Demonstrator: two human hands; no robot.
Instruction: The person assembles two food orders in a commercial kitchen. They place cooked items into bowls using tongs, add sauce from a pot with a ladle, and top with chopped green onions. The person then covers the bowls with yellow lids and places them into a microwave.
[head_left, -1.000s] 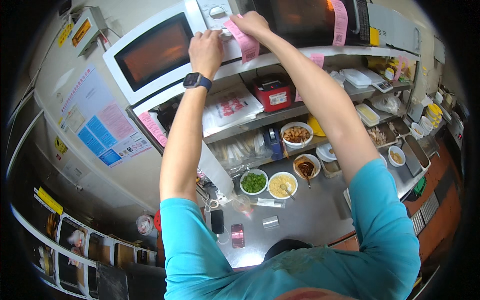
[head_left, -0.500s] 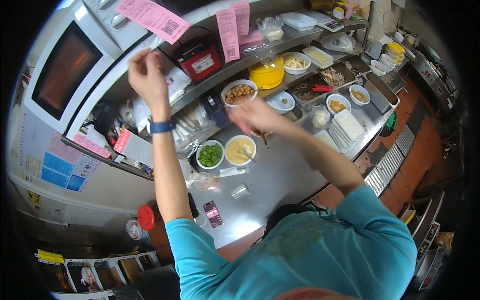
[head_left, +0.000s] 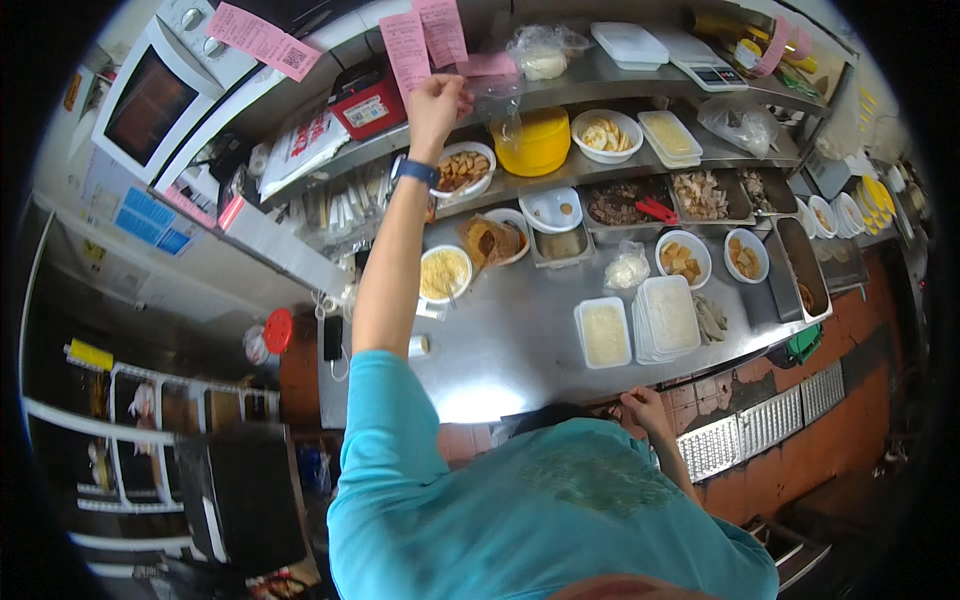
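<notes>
My left hand (head_left: 438, 108) is raised to the upper shelf, its fingers curled together just below the hanging pink paper slips (head_left: 404, 50). A clear plastic bag (head_left: 508, 125) hangs right beside the fingertips; whether they grip it or a slip is hidden. Low at the table's front edge is my right hand (head_left: 645, 408), fingers bent inward, with anything inside them too small to make out. Below my left forearm stands a white bowl of yellow minced food (head_left: 443, 272). Stacked lidded white containers (head_left: 668, 315) sit on the table nearest my right hand.
Bowls of brown chunks (head_left: 462, 172) and sliced food (head_left: 606, 135) line the lower shelf beside a yellow container (head_left: 533, 142). Metal trays hold chopped meat (head_left: 700, 195) and red tongs (head_left: 655, 209). A red device (head_left: 366, 103) and microwave (head_left: 150, 105) stand at left.
My left hand has moved right, from beside the red device to the hanging slips. My right hand has drawn back from the bowls to the table's front edge. The view has shifted.
</notes>
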